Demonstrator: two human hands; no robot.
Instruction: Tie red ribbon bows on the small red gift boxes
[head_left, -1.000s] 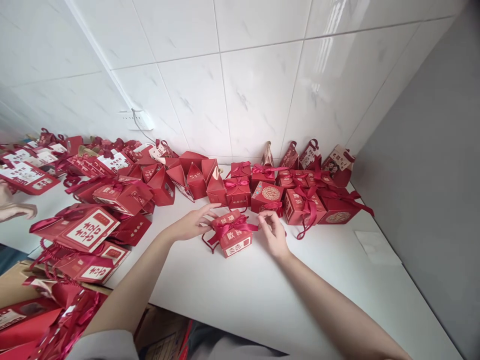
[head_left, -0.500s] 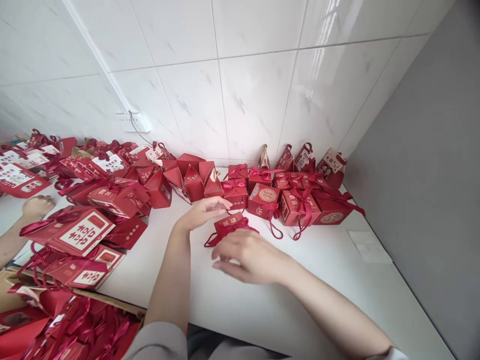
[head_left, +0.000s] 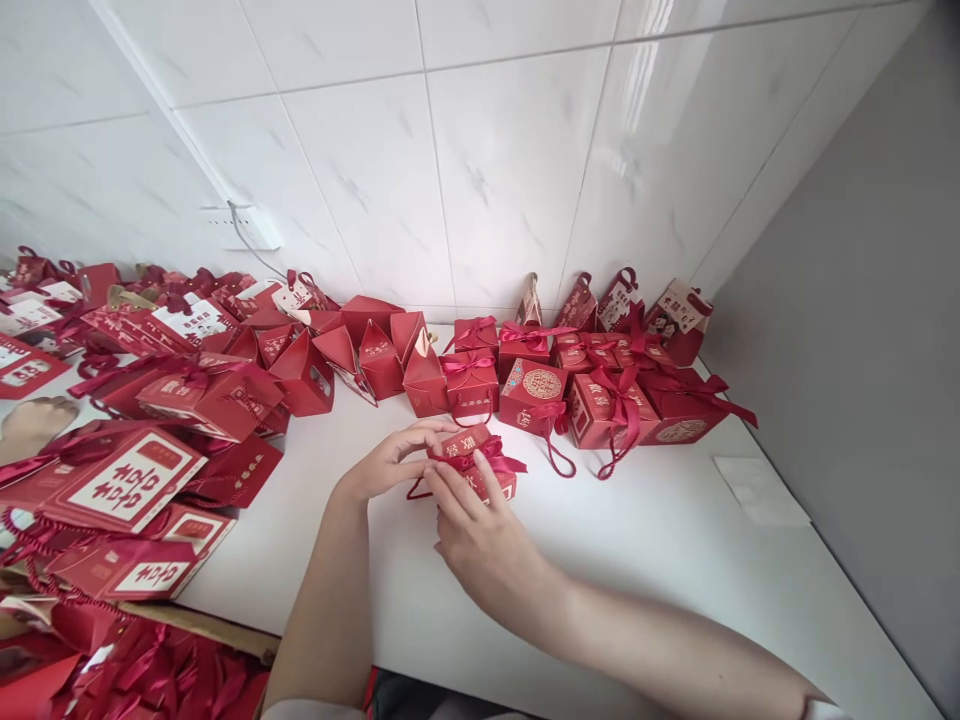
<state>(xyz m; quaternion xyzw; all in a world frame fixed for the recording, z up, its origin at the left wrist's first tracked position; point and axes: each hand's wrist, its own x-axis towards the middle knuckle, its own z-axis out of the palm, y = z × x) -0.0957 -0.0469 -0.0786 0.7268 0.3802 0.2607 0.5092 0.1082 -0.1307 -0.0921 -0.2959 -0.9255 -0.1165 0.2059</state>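
Observation:
A small red gift box [head_left: 487, 460] tied with a dark pink ribbon sits on the white table [head_left: 660, 540] in front of me. My left hand [head_left: 390, 462] curls around its left side, fingers touching the top edge. Across the near side lies my right hand [head_left: 472, 530], its fingers pressed against the box and the ribbon. Both hands grip the box together. The lower front of the box is hidden behind my right hand.
A row of red ribboned boxes [head_left: 600, 400] lines the tiled wall behind. Larger red boxes with white labels [head_left: 127, 480] pile up at the left. Another person's hand [head_left: 30, 425] rests at the far left. A grey wall [head_left: 885, 300] closes the right side.
My right hand swung from the box's right side across to its near side and closed on it. My left hand closed on the box's left side. The other person's hand shifted slightly.

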